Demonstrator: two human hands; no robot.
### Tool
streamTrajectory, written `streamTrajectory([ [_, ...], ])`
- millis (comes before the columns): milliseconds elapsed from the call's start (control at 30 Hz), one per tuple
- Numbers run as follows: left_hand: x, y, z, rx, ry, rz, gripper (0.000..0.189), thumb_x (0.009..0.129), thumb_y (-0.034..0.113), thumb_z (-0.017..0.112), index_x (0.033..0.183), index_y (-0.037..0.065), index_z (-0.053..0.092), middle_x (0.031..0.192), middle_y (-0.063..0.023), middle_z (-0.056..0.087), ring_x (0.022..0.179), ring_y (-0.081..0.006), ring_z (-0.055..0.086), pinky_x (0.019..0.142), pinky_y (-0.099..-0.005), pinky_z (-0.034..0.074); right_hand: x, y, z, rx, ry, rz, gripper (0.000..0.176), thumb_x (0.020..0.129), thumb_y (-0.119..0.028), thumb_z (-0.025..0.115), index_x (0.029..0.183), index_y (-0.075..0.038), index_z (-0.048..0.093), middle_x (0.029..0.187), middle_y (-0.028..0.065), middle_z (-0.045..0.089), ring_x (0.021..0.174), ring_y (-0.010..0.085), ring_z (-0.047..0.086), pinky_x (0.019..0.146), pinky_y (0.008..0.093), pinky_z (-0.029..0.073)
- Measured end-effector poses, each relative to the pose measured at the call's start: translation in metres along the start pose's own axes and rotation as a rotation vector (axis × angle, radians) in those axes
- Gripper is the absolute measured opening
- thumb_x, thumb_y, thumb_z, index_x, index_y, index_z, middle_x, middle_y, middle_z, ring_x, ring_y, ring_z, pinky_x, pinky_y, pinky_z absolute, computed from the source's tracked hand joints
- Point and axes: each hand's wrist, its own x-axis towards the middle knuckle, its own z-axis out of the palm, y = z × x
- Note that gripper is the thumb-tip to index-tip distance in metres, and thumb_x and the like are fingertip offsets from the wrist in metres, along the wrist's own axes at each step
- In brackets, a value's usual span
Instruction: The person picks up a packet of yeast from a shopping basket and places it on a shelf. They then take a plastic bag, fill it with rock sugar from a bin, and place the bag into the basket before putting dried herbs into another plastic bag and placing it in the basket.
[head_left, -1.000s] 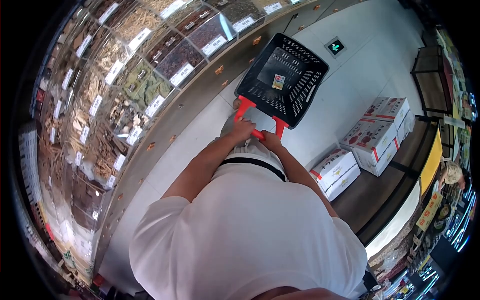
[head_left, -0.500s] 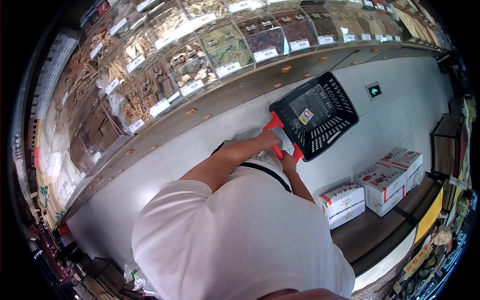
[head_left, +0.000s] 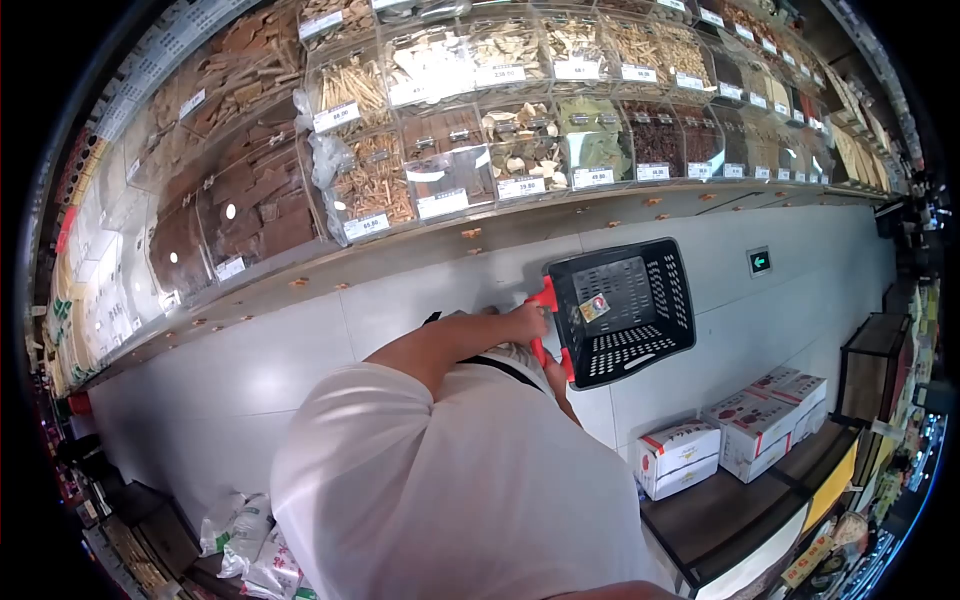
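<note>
A black plastic shopping basket (head_left: 622,312) with slotted walls stands ahead of me, its red handle (head_left: 538,348) toward my body. My left hand (head_left: 524,322) is closed round the upper part of that handle. Lower on it, my right hand (head_left: 556,374) grips too, partly hidden by my shirt and forearm. Inside the basket shows a small colourful label (head_left: 594,307); no goods are visible there.
Clear bins of dried goods (head_left: 520,150) with price tags line the far side. White cartons (head_left: 680,455) sit on a low dark shelf (head_left: 715,520) at right. White bags (head_left: 245,540) lie at lower left. A green arrow sign (head_left: 760,262) is set in the tiled floor.
My view has turned, so the bins and basket appear lower and more bins show. The basket looks straighter in the view. Both hands remain on the handle.
</note>
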Motion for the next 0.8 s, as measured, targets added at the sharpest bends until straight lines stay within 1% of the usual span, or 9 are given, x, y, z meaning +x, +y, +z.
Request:
streamTrajectory([
  [33,-0.007,0.003,-0.001,0.012,-0.038,-0.021,0.013,0.066,0.021,0.066,0.079,0.017,0.066,0.077,-0.0031,0.066,0.085,-0.0224,0.062,0.081,-0.0372,0.04,-0.005,0.006,0.013,0.087,0.025,-0.03,0.024,0.091,-0.024,0.051,0.109,-0.01,0.059,0.087,0.0205,0.066,0.076,0.0405,0.065,0.065,0.0499,0.05],
  [67,-0.013,0.008,0.0,0.023,-0.078,-0.043,0.015,0.065,0.021,0.066,0.08,0.017,0.066,0.078,-0.0032,0.066,0.086,-0.0225,0.062,0.082,-0.0374,0.04,-0.012,-0.015,0.001,-0.004,-0.096,0.077,0.025,0.091,-0.024,0.05,0.11,-0.01,0.06,0.09,0.0189,0.067,0.081,0.0389,0.065,0.067,0.0475,0.05],
  [167,-0.038,0.015,-0.003,0.055,-0.136,-0.057,0.016,0.065,0.02,0.066,0.08,0.017,0.066,0.079,-0.0038,0.066,0.086,-0.0225,0.062,0.081,-0.0383,0.04,-0.031,-0.063,-0.007,0.054,-0.106,0.13,0.027,0.09,-0.026,0.051,0.11,-0.01,0.06,0.089,0.0194,0.067,0.081,0.0384,0.064,0.068,0.0469,0.049],
  [333,-0.077,0.028,0.032,0.047,-0.061,-0.079,0.015,0.064,0.018,0.066,0.079,0.017,0.067,0.082,-0.0029,0.067,0.091,-0.0225,0.061,0.082,-0.0385,0.04,-0.058,-0.092,0.025,0.041,-0.035,0.193,0.035,0.078,-0.03,0.062,0.106,-0.009,0.06,0.088,0.0207,0.066,0.083,0.0401,0.064,0.072,0.0482,0.05],
  [500,-0.127,0.053,0.094,-0.002,-0.022,-0.102,0.014,0.062,0.017,0.067,0.076,0.018,0.068,0.082,-0.002,0.067,0.092,-0.0212,0.06,0.083,-0.038,0.04,-0.104,-0.115,0.069,-0.007,0.005,0.258,0.029,0.08,-0.027,0.065,0.104,-0.01,0.063,0.089,0.0192,0.067,0.084,0.0381,0.065,0.072,0.0459,0.051],
  [533,-0.14,0.059,0.103,-0.001,0.036,-0.086,0.013,0.063,0.017,0.066,0.075,0.019,0.067,0.081,-0.0013,0.067,0.091,-0.0204,0.06,0.083,-0.0376,0.04,-0.117,-0.121,0.075,-0.02,0.048,0.223,0.023,0.081,-0.029,0.063,0.099,-0.013,0.063,0.083,0.017,0.068,0.079,0.0376,0.065,0.069,0.0475,0.052],
  [633,-0.173,0.084,0.108,0.005,-0.067,-0.115,0.012,0.063,0.018,0.066,0.075,0.019,0.068,0.082,-0.0007,0.067,0.089,-0.0205,0.061,0.083,-0.0375,0.04,-0.15,-0.133,0.098,-0.029,0.092,0.217,0.02,0.082,-0.026,0.062,0.097,-0.012,0.062,0.078,0.0181,0.067,0.075,0.0389,0.065,0.065,0.0494,0.051],
  [733,-0.205,0.104,0.107,-0.027,-0.153,-0.128,0.013,0.064,0.019,0.065,0.076,0.02,0.068,0.081,-0.0005,0.067,0.088,-0.0204,0.062,0.085,-0.0377,0.039,-0.18,-0.148,0.115,-0.011,0.024,0.262,0.026,0.082,-0.026,0.063,0.103,-0.012,0.063,0.082,0.0181,0.067,0.077,0.0388,0.065,0.068,0.0474,0.052],
  [800,-0.223,0.112,0.101,-0.019,-0.26,-0.129,0.014,0.064,0.02,0.065,0.077,0.02,0.068,0.081,-0.0006,0.067,0.087,-0.0205,0.063,0.087,-0.038,0.038,-0.197,-0.158,0.126,-0.028,0.024,0.229,0.022,0.083,-0.025,0.061,0.101,-0.012,0.062,0.079,0.0186,0.067,0.075,0.0394,0.065,0.066,0.049,0.051],
])
